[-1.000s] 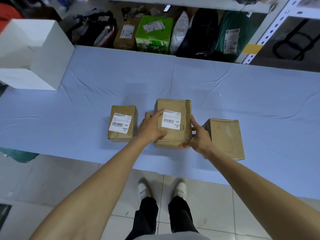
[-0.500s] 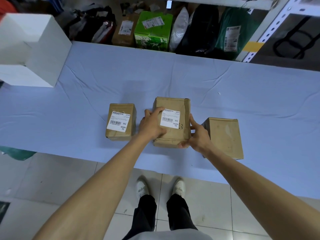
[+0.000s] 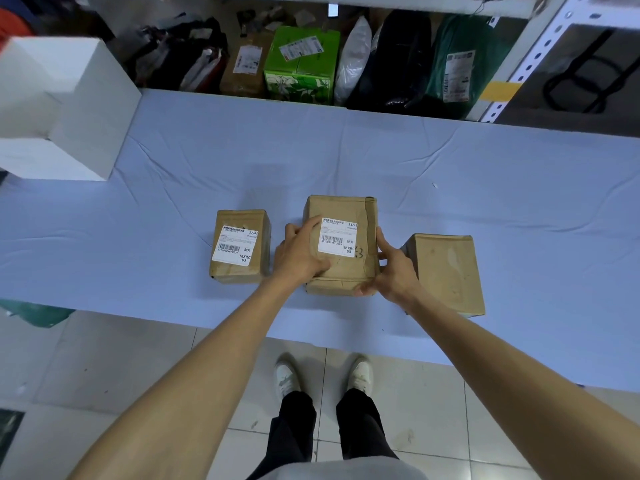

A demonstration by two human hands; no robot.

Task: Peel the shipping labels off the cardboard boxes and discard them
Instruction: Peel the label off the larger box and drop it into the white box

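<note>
While hands grip middle box (image 3: 341,209), label (image 3: 337,237) faces up.

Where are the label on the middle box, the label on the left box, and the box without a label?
middle box label (image 3: 337,236), head view, barcode area.
left box label (image 3: 235,248), head view, centre of sticker.
unlabelled box (image 3: 446,271), head view, bare top face.

Table (image 3: 450,161), blue cloth: 3 cardboard boxes (image 3: 341,209) in row near front edge; white box (image 3: 69,109) far-left corner.
</note>
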